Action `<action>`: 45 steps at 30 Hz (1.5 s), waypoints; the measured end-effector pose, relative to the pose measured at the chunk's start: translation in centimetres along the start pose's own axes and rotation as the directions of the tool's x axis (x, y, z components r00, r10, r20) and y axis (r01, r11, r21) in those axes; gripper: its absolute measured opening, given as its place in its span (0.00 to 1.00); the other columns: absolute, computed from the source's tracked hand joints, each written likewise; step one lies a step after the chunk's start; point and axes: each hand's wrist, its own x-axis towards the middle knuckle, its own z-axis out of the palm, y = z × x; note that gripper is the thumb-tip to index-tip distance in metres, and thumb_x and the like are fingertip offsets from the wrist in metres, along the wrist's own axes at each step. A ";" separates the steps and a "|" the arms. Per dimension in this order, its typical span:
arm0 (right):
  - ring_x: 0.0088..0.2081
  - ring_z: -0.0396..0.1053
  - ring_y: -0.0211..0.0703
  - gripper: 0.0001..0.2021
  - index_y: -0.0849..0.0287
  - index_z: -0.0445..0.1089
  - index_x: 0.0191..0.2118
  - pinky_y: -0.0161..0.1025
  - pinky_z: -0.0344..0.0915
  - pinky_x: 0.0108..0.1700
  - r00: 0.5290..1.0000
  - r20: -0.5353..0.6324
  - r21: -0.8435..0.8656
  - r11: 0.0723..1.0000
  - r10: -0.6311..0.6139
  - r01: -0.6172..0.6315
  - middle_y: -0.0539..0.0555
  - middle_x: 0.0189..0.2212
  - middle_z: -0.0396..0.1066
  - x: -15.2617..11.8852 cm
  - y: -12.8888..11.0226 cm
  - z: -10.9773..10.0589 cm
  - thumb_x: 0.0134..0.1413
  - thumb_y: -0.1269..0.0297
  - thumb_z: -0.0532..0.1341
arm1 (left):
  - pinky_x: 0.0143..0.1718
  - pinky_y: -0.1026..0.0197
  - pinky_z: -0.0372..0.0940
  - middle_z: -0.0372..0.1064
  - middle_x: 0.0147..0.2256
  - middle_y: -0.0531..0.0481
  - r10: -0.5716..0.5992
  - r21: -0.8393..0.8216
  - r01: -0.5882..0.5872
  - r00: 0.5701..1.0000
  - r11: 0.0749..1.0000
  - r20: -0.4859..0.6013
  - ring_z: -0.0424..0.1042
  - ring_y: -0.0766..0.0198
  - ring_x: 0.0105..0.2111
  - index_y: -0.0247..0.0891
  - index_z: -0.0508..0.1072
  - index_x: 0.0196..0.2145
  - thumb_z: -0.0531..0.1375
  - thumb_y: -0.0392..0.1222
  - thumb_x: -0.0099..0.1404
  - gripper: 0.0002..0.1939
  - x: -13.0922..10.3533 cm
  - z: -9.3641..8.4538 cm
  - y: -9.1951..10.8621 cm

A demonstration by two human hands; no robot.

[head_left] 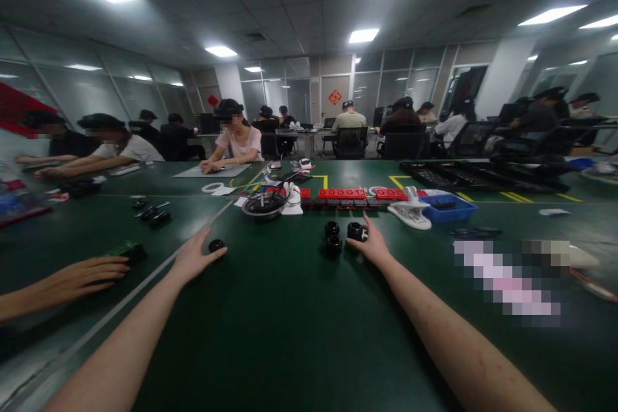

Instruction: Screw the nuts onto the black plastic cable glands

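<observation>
My left hand [196, 257] rests on the green table at the left, fingers apart, its thumb beside a small round black part [217, 246]. Whether the thumb touches that part is unclear. Further right, my right hand [371, 243] has its thumb and fingers around a black cylindrical part [355, 232]. Just left of it stand two similar black parts, one [331, 228] behind the other [333, 244].
Across the table lie a red power strip [342, 194], a white clamp [410, 209], a blue bin [449, 208] and a dish of black parts [264, 205]. Another person's hand [99, 273] is at the left, by a green board. Black trays [463, 175] lie back right.
</observation>
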 end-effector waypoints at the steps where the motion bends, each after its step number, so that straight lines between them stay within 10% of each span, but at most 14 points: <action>1: 0.45 0.63 0.51 0.45 0.58 0.45 0.58 0.46 0.58 0.45 1.000 -0.002 0.012 1.000 -0.011 0.011 0.60 0.46 0.62 -0.1 -0.1 -0.1 0.32 0.51 0.64 | 0.51 0.52 0.53 0.54 0.53 0.38 0.010 -0.039 -0.008 0.999 0.999 0.044 0.56 0.49 0.52 0.31 0.52 0.55 0.52 0.60 0.51 0.40 -0.1 -0.1 0.0; 19: 0.42 0.63 0.47 0.28 0.62 0.53 0.53 0.45 0.61 0.43 0.981 -0.194 0.274 0.961 0.027 0.028 0.60 0.42 0.65 -1.1 -0.1 -0.9 0.53 0.47 0.42 | 0.43 0.56 0.61 0.67 0.43 0.44 0.079 -0.195 -0.036 0.973 0.980 0.219 0.67 0.52 0.42 0.36 0.66 0.45 0.58 0.56 0.48 0.30 -2.8 -1.8 2.5; 33: 0.41 0.64 0.42 0.13 0.61 0.62 0.45 0.45 0.63 0.41 0.977 -0.215 0.222 0.974 0.002 0.047 0.55 0.43 0.63 -1.9 -0.1 -1.6 0.55 0.62 0.53 | 0.43 0.58 0.59 0.65 0.41 0.50 0.452 -0.306 -0.342 0.771 0.888 0.449 0.64 0.60 0.42 0.44 0.66 0.43 0.58 0.50 0.52 0.20 -10.9 -2.1 16.2; 45: 0.38 0.65 0.39 0.13 0.62 0.64 0.40 0.44 0.62 0.41 0.980 -0.199 0.159 0.987 0.010 0.023 0.53 0.37 0.66 -4.4 2.1 -5.4 0.57 0.58 0.50 | 0.41 0.58 0.59 0.64 0.39 0.51 0.727 -0.345 -0.644 0.551 0.683 0.410 0.64 0.60 0.40 0.45 0.66 0.41 0.61 0.51 0.50 0.20 -11.5 0.2 25.9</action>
